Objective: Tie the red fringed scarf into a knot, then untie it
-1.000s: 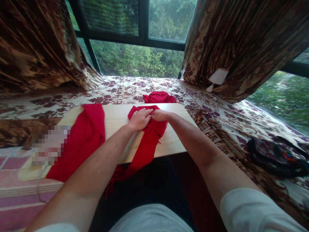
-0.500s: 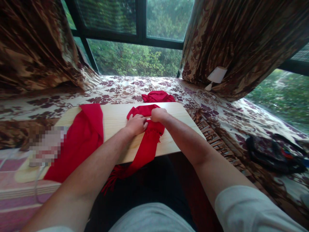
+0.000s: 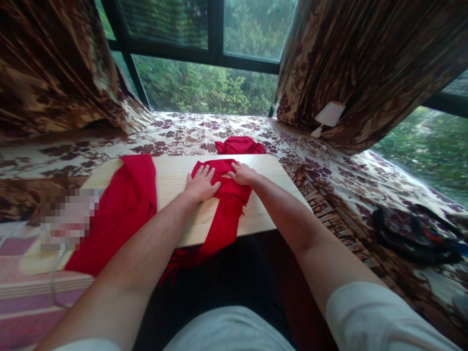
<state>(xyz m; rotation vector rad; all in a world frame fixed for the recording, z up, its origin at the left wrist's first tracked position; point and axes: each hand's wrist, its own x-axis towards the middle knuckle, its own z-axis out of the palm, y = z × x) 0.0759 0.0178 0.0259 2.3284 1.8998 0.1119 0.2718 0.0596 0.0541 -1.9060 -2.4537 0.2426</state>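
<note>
A red fringed scarf (image 3: 224,214) lies across a light wooden board (image 3: 175,187), its tail hanging off the near edge. My left hand (image 3: 200,184) rests flat on the scarf's upper part, fingers spread. My right hand (image 3: 241,173) lies beside it on the same folded part, fingers stretched out over the cloth. A second red scarf (image 3: 126,209) drapes over the board's left side. A third red bundle (image 3: 239,145) sits just beyond the board's far edge.
Floral brown bedding (image 3: 175,134) covers the window seat, with heavy curtains (image 3: 51,63) at both sides. A small white lamp (image 3: 327,117) stands at the right. A dark bag (image 3: 413,234) lies far right. A blurred patch covers something at the left.
Both hands were bunched together gripping the scarf half a second ago; now their fingers are spread flat on the folded cloth. The fold lies flatter.
</note>
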